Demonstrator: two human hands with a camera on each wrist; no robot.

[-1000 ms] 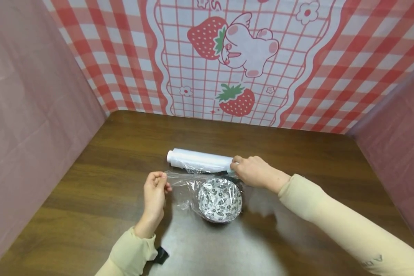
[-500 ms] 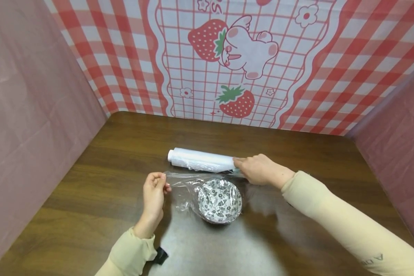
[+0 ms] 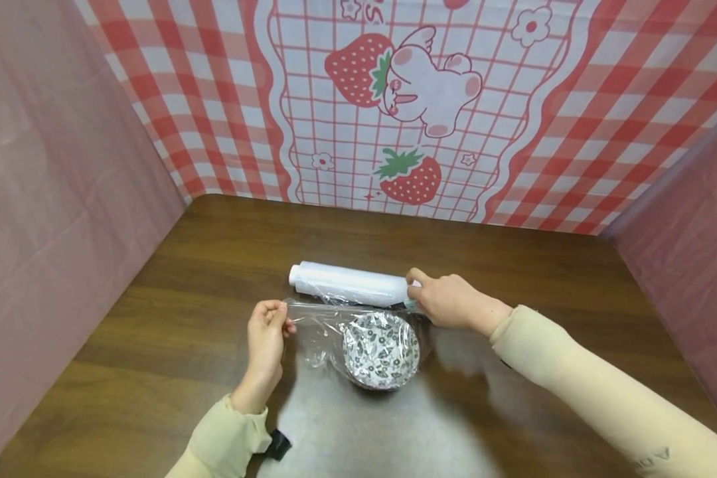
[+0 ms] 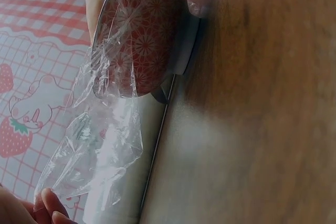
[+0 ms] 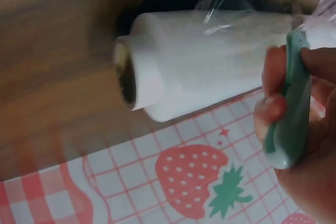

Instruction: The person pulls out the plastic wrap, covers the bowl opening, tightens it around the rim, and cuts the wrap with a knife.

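1. The left hand [image 3: 267, 335], left of the bowl, pinches the clear film [image 3: 318, 332] between thumb and forefinger, with no visible gap between them; the other fingers are bent.
2. From there the film stretches rightward, creased and shiny, to the bowl [image 3: 382, 352] and over its top.
3. The bowl stands upright on the table [image 3: 155, 299], between the two hands and a little nearer than they are; dark flowers and leaves pattern its white inside, and pale blossoms its reddish outside.
4. The right hand [image 3: 451, 302], to the far right of the bowl, has its fingers curled round a green cutter [image 5: 294, 108].
5. The white roll [image 3: 349, 284] lies left to right just beyond the bowl, its right end by the right hand; whether the fingers touch it, I cannot tell.
6. A red-and-white strawberry cloth [image 3: 215, 99] hangs at the far side.
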